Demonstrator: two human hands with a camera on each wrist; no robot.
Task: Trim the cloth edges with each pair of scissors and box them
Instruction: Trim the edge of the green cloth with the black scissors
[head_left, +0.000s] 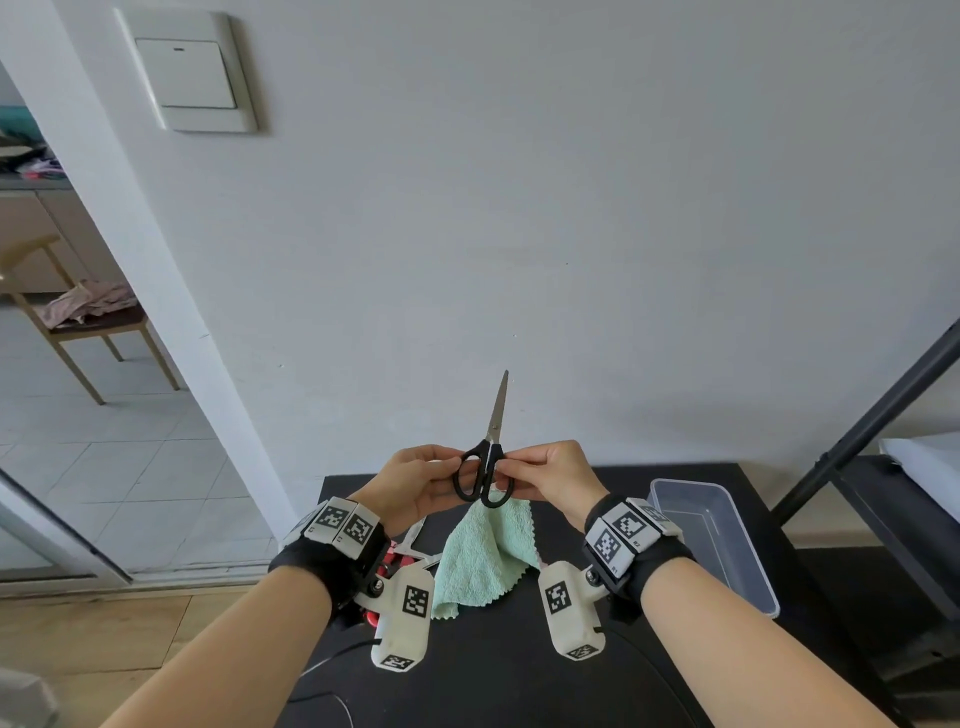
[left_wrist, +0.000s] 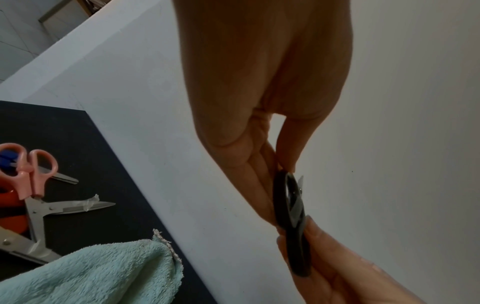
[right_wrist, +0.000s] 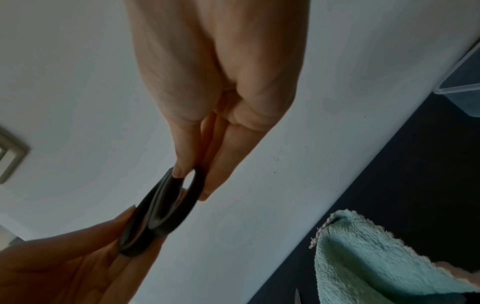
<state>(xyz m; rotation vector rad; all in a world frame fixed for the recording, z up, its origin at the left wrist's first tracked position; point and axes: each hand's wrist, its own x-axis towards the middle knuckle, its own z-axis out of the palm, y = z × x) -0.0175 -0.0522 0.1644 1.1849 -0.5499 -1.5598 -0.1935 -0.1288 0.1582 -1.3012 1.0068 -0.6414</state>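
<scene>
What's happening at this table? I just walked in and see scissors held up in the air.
A person is holding black-handled scissors up in front of the wall, blades closed and pointing up. The left hand and right hand each pinch a handle loop. A mint green cloth hangs below the hands, down to the black table. More scissors, including a pink-handled pair, lie on the table to the left. The clear plastic box on the right looks empty.

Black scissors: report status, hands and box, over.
Both hands, left and right, pinch the black scissors by the handles, blades closed, tip up. Mint cloth hangs below. Clear box holds nothing. Nothing in the way.
</scene>
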